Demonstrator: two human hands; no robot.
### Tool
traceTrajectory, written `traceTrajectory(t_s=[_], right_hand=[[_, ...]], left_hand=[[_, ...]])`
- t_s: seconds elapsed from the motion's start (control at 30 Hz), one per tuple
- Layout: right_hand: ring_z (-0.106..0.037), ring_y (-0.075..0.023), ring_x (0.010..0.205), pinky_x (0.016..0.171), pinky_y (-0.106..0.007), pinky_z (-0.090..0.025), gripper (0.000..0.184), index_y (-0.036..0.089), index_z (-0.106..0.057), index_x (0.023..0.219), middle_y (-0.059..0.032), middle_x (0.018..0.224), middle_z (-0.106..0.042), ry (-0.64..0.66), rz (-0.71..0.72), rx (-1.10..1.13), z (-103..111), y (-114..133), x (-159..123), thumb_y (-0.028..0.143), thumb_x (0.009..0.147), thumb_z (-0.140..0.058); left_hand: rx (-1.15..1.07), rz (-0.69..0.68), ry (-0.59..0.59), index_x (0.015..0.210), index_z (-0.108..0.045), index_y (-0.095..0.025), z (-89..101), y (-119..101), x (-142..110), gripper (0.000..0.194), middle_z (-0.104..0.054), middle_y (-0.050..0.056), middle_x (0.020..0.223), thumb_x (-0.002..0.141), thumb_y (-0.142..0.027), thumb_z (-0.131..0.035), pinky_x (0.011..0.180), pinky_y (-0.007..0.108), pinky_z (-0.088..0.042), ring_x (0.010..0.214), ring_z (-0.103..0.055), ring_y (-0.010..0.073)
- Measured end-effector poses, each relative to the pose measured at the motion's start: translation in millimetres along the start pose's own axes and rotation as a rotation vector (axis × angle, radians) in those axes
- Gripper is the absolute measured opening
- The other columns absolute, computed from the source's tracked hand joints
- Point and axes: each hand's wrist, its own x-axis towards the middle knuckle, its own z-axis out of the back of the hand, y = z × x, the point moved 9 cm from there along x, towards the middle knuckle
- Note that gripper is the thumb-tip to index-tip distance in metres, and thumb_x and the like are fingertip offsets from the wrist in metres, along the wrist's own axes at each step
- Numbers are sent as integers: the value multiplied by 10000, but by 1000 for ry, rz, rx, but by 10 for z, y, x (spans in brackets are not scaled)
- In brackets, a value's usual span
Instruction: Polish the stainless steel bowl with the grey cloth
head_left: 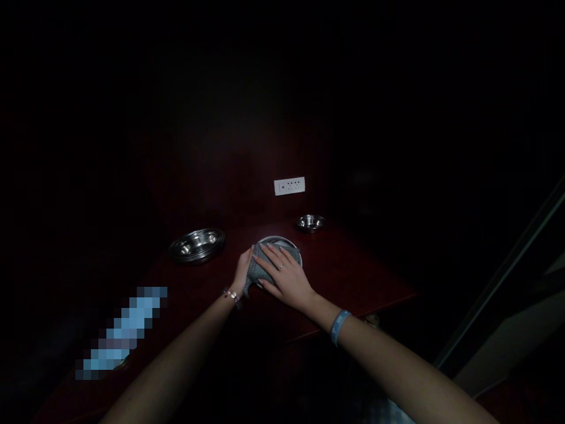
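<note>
A round metal plate (pixel 282 240) with a pale rim is mostly covered by a grey cloth (pixel 255 272). My right hand (pixel 286 275) lies flat on the cloth, fingers spread, pressing it against the plate. At the plate's left edge, my left hand (pixel 243 268) grips the rim together with a fold of the cloth; some of its fingers are hidden behind the plate. Whether the plate rests on the table or is lifted and tilted, I cannot tell.
On the dark red table (pixel 353 277), a stack of steel plates (pixel 197 244) stands to the left and a small steel bowl (pixel 311 223) at the back right. A white power socket (pixel 289 186) is on the back panel. A blurred-out bluish patch (pixel 128 330) lies at front left.
</note>
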Motion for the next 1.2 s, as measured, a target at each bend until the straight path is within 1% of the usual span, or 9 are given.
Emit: traceTrajectory(t_s=[0.17, 0.3, 0.47, 0.6, 0.7, 0.83, 0.93, 1.1, 1.2], right_hand=[[-328, -255, 1431, 1177, -477, -288, 507, 207, -458, 1416, -94, 1530, -387, -34, -53, 63, 34, -55, 15, 369, 938, -496], [-336, -242, 1427, 1181, -465, -280, 478, 212, -479, 1400, -79, 1512, -420, -61, -90, 100, 68, -82, 25, 351, 942, -487], [-348, -232, 1421, 1185, -458, -271, 453, 208, -494, 1386, -72, 1495, -445, -118, -173, 139, 120, -166, 36, 335, 953, -451], [-358, -226, 1415, 1191, -460, -263, 446, 203, -496, 1381, -68, 1477, -469, -195, -282, 185, 162, -323, 11, 342, 967, -410], [-370, -228, 1407, 1189, -457, -271, 446, 200, -500, 1377, -72, 1458, -490, -246, -346, 230, 169, -449, -33, 354, 970, -399], [-390, -215, 1391, 1174, -429, -309, 449, 211, -491, 1382, -71, 1451, -495, -276, -364, 314, 127, -561, -88, 371, 977, -382], [-414, -209, 1370, 1156, -410, -337, 460, 200, -480, 1386, -89, 1436, -504, -292, -412, 385, 64, -665, -140, 388, 982, -361], [-510, -222, 1278, 1100, -399, -398, 478, 193, -482, 1377, -116, 1380, -543, -309, -531, 490, -72, -855, -238, 426, 983, -343], [-540, -233, 1247, 1076, -403, -420, 490, 195, -485, 1376, -122, 1352, -566, -296, -576, 518, -140, -923, -278, 446, 979, -343]], left_hand=[[-23, -11, 12, 738, -625, -146, -65, -21, -33, 370, -645, 19, 713, 713, -515, -651, 712, 271, -469, 700, -587, 156], [52, -56, 16, 738, -617, -152, -74, -75, -47, 383, -622, 8, 698, 739, -536, -621, 708, 271, -470, 700, -579, 157], [141, -152, 36, 726, -624, -164, -84, -182, -76, 318, -625, 25, 712, 783, -475, -595, 675, 266, -472, 696, -575, 165], [184, -170, 39, 691, -617, -162, -85, -194, -90, 281, -631, 27, 685, 821, -406, -564, 649, 258, -463, 648, -560, 151], [188, -138, 25, 687, -616, -156, -71, -147, -76, 294, -633, 26, 662, 835, -399, -542, 627, 256, -450, 625, -553, 148], [170, -67, 2, 725, -629, -148, -51, -74, -66, 348, -642, 28, 673, 851, -451, -514, 630, 261, -441, 623, -557, 150], [167, -55, -33, 717, -625, -152, -21, -70, -77, 375, -637, 24, 660, 845, -488, -520, 610, 259, -427, 611, -549, 149], [135, -16, -42, 648, -579, -168, 15, -14, -75, 403, -595, 1, 590, 815, -535, -562, 556, 252, -386, 552, -515, 136], [113, 20, -49, 640, -576, -164, 41, 26, -69, 437, -595, -2, 577, 794, -573, -576, 548, 248, -380, 545, -516, 131]])
